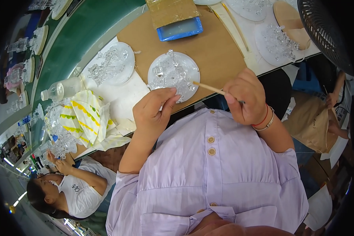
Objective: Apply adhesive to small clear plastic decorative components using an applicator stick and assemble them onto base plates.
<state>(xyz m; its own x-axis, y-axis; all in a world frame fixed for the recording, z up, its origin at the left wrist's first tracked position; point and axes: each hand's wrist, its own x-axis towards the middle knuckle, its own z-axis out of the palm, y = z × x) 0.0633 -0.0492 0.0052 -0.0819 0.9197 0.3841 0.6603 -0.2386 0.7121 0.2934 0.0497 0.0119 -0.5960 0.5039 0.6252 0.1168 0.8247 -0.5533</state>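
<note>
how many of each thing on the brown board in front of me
round clear disc with glass pieces: 1
blue tray: 1
taped cardboard piece: 1
total: 3

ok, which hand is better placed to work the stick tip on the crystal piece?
Right. The right hand already grips the stick, whose tip sits at the crystal piece on the disc. The left hand only steadies the disc's near edge.

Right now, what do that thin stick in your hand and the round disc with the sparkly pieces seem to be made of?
The thin stick in the right hand looks like bare wood or bamboo: pale tan, matte, straight. The round disc by the left hand seems clear plastic or glass; the brown board shows faintly through it. The sparkly pieces look like moulded clear crystal or acrylic, glinting at their facets.
</note>
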